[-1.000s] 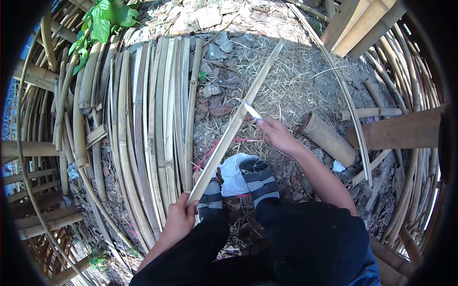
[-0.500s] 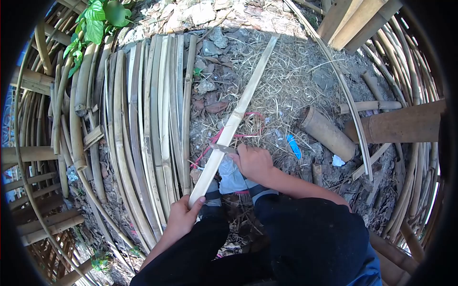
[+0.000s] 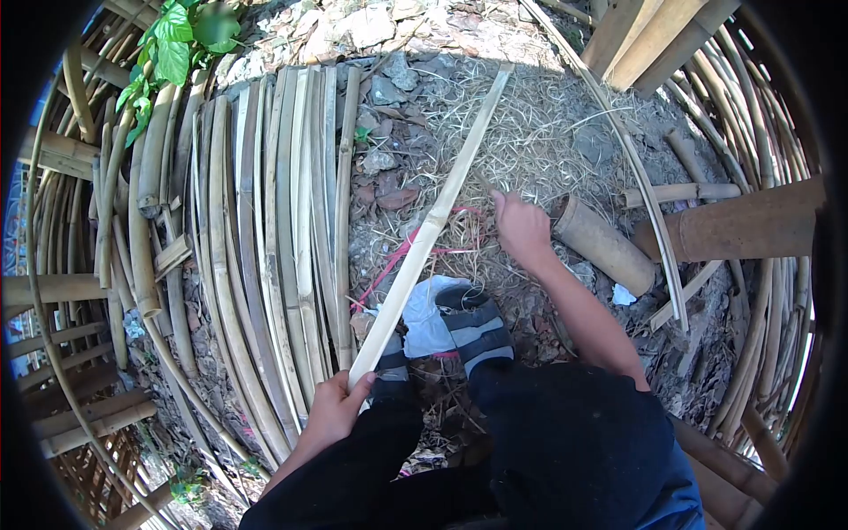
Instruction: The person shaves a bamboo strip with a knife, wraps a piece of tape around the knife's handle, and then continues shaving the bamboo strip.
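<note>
**Bamboo strip: light, springy, held at the near end**

The split bamboo strip point(image 3: 430, 226) slants from the person's lap area up & away to the right, its far end over the pale shavings point(image 3: 530, 115) on the ground. Can't tell if that tip is resting or hanging free. L hand point(image 3: 334, 412) is wrapped round the near end, thumb on the top face. R hand point(image 3: 524, 231) is fisted, apart from the strip on its right side, w/ a thin knife point(image 3: 483, 183) poking out (blade nearly edge-on, handle hidden in the fist).

Handling, by judgement: light for its length, stiff across the width but whippy along it, so the far end prob. wags if held from one end only. Cut face looks smooth, maybe a bit slick; long edges could be sharp or splintery, & thin fibres may split lengthwise. Best grip: flat faces betw. thumb & fingers, approx. where L hand has it, clear of the edges & of the blade's path. The node about midway is likely the hardest, bumpiest spot. More bamboo strips point(image 3: 273, 221) lie side by side to the left.
</note>
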### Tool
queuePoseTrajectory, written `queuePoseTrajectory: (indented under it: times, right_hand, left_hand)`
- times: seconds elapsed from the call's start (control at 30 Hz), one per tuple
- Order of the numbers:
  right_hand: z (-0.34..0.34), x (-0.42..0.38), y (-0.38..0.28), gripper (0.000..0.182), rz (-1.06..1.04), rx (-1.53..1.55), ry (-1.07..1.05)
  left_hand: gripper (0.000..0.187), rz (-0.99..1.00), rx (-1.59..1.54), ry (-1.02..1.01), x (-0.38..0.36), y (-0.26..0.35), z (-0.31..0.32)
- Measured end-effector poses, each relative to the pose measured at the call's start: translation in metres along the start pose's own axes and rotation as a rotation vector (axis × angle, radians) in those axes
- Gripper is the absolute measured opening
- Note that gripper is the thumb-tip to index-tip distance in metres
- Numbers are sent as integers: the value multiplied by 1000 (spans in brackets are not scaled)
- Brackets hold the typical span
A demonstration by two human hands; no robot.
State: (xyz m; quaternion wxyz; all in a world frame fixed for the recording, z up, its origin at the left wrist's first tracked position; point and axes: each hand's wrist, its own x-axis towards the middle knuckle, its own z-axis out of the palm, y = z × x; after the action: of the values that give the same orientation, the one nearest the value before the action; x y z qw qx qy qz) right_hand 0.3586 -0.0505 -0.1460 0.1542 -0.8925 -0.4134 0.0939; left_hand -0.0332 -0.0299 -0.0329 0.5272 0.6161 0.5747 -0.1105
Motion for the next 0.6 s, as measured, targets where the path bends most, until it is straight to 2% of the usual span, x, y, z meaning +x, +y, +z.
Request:
queuePoseTrajectory:
  times: [0.07, 0.17, 0.23, 0.3, 0.33, 0.37, 0.47, 0.53, 0.6]
  right_hand:
    - [-19, 24, 36, 53, 12, -19, 21]
    - [-13, 4, 18, 54, 54, 162, 11]
    - [-30, -30, -29, 50, -88, 264, -60]
    - [-27, -63, -54, 42, -301, 403, -138]
    - [-18, -78, -59, 37, -442, 368, -164]
    - [-7, -93, -64, 37, -563, 397, -87]
    - [16, -117, -74, 37, -653, 343, -157]
    - [21, -115, -72, 37, -651, 292, -123]
    - [16, -100, -67, 38, -519, 168, -81]
  left_hand:
    - [50, -67, -56, -34, 0, 1, -3]
    - [49, -51, -103, -23, 2, 1, -6]
    - [49, -90, -140, -61, 5, -11, 0]
    - [49, -120, -164, -78, 3, -8, -1]
    - [49, -137, -182, -97, 4, -6, -4]
    - [49, -136, -170, -115, 5, -6, -4]
    - [49, -170, -255, -171, 6, -6, -4]
    - [49, -153, -257, -175, 6, -8, -2]
    - [50, -153, -254, -189, 7, -12, -2]
